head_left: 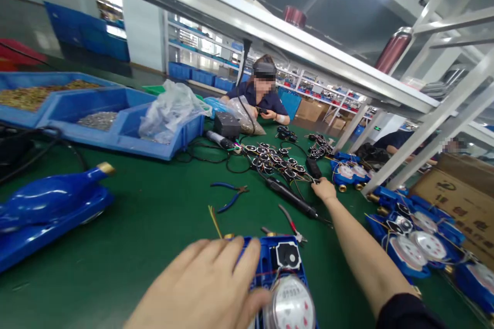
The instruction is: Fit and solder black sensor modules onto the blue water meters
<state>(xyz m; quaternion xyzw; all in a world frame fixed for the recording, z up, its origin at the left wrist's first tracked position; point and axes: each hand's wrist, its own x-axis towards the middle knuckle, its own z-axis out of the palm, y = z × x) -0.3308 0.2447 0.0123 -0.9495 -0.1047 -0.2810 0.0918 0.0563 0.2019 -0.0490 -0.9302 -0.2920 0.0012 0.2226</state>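
A blue water meter (266,259) with its casing uncovered lies at the bottom middle. Inside it are a round clear dial and a small black motor with a white frame. My left hand (208,282) grips the meter's left side, thumb beside the dial. Farther out, my right hand (324,190) reaches to a black block (313,168), fingers bent at its near end; what they pinch is too small to make out. Beside it lies a pile of small black motors (276,158) with wires. A black electric screwdriver (291,198) rests between the hands.
Blue-handled pliers (227,195) and red-handled cutters (291,221) lie on the green mat. A blue cover (54,198) sits left, before blue parts bins (154,151). More meters (417,247) crowd the right by a metal frame (428,87). A co-worker (258,90) sits opposite.
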